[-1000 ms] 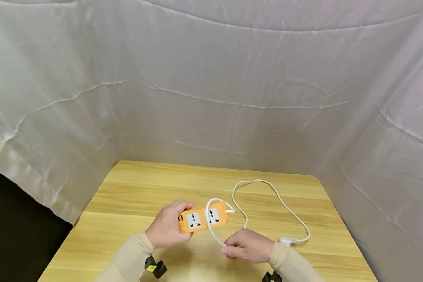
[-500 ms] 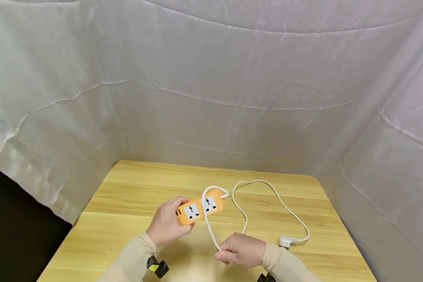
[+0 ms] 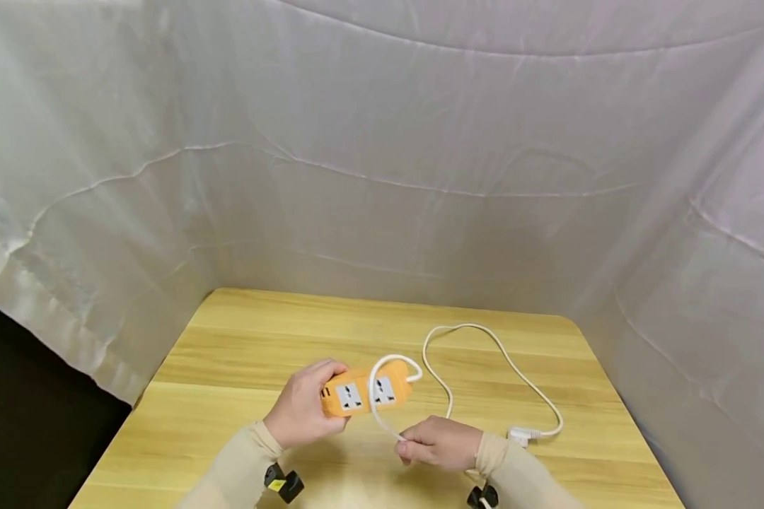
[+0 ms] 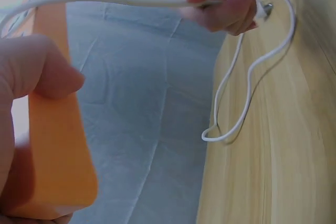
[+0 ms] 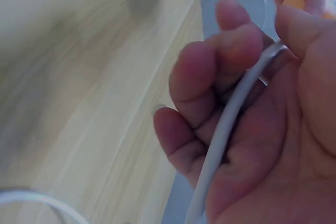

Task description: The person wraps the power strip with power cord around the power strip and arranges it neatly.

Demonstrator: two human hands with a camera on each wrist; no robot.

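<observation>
An orange power strip (image 3: 363,393) with two white socket panels is held above the table by my left hand (image 3: 305,404), which grips its left end. Its white cord (image 3: 373,396) leaves the right end, loops back across the sockets and runs down to my right hand (image 3: 441,444). There the thumb and fingers pinch it; in the right wrist view the cord (image 5: 223,129) also passes through the curled palm. Beyond that hand the cord lies on the table in a wide bend. The white plug (image 3: 519,435) rests just right of the right hand.
The wooden table (image 3: 261,332) spans the area below the hands. Light grey fabric (image 3: 420,177) hangs behind it and at both sides. A dark gap (image 3: 32,396) shows at the lower left. Black wrist mounts (image 3: 284,483) sit under the sleeves.
The power strip first tilted up at its right end, then came back down. My right hand shifted a little left, then slightly back right, still pinching the cord.
</observation>
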